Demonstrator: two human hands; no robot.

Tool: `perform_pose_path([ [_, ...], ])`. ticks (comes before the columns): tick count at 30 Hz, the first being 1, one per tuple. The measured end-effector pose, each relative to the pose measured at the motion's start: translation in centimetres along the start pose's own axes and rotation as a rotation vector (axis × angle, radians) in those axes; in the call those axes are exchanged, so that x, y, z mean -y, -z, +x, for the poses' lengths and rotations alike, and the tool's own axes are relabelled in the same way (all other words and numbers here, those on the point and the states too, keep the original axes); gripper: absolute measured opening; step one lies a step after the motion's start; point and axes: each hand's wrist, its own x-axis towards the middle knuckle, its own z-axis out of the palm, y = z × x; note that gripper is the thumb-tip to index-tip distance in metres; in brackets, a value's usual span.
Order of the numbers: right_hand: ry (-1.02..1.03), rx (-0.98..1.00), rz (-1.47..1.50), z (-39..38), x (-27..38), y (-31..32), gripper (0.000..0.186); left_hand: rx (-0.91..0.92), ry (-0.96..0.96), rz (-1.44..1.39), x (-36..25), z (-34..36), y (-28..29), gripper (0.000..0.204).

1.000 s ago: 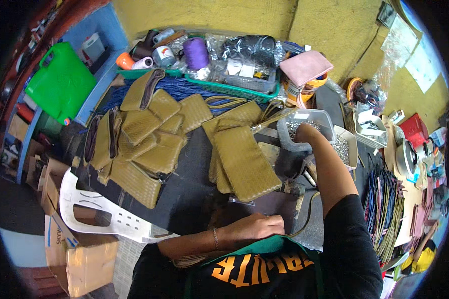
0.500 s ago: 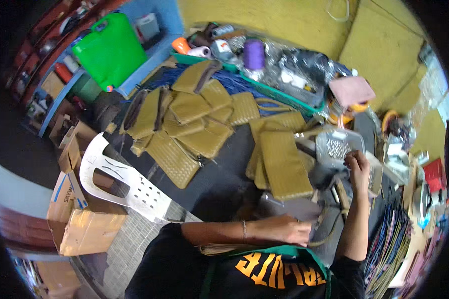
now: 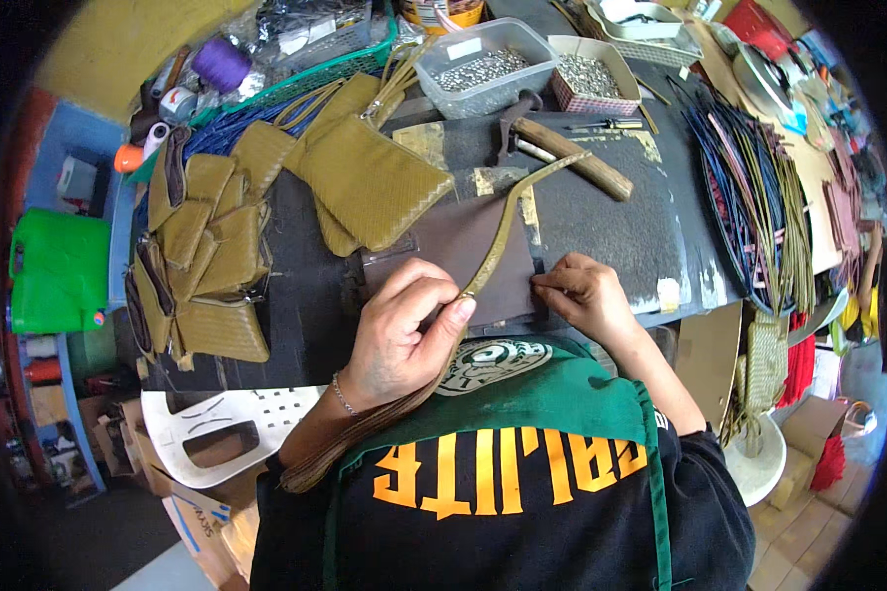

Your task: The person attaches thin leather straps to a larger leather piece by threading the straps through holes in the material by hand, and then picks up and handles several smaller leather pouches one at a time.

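My left hand (image 3: 404, 335) is closed on an olive strap (image 3: 503, 231), pinching it between thumb and fingers. A tiny shiny spot shows on the strap at the thumb tip. The strap's free end rises toward a hammer (image 3: 577, 160) lying on the table, and more olive straps (image 3: 350, 443) hang along my left forearm. To the right, my right hand (image 3: 591, 295) is closed with fingertips pinched together; whatever they hold is too small to make out. Beyond both hands lies a dark brown sheet (image 3: 483, 241) on the black table mat.
Olive woven pouches (image 3: 375, 187) lie beyond my left hand, with a heap of pouches (image 3: 207, 207) farther left. A clear plastic tub (image 3: 483, 97) and a checked tray (image 3: 596, 102) hold small metal pieces. Long coloured straps (image 3: 759, 197) lie at right. A white chair (image 3: 182, 453) stands left.
The view has swung to the right. My right hand has come back from the metal-piece containers to in front of my body. My left hand now shows raised with the strap.
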Motion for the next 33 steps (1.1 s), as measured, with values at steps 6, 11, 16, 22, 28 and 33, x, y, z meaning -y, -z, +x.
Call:
perform_pose_path([
  [6, -0.203, -0.082, 0.235, -0.5, 0.1, -1.3, 0.013, 0.014, -0.001, 0.028, -0.4, -0.9, -0.2, 0.008],
  [11, 0.244, -0.043, -0.201, -0.8, 1.1, -0.8, 0.025, 0.13, -0.142, 0.19, -1.1, -0.5, 0.1, 0.009],
  [16, 0.283, -0.064, -0.218, -0.5, 1.1, -0.4, 0.026, 0.282, -0.311, 0.467, -1.9, 0.0, 0.3, 0.014],
  [22, 0.296, -0.422, 0.227, -0.1, 5.9, 4.1, 0.011, 0.341, -0.443, 0.645, -2.2, -0.1, 0.2, 0.008],
  [28, 0.344, 0.038, 0.233, 1.5, 7.1, 3.7, 0.006, 0.341, -0.508, 0.613, -2.1, 0.5, -0.3, 0.01],
  [33, -0.072, -0.507, 1.004, -0.6, 2.3, 5.9, 0.012, 0.296, -0.236, 0.253, -0.1, -0.2, -0.4, 0.011],
])
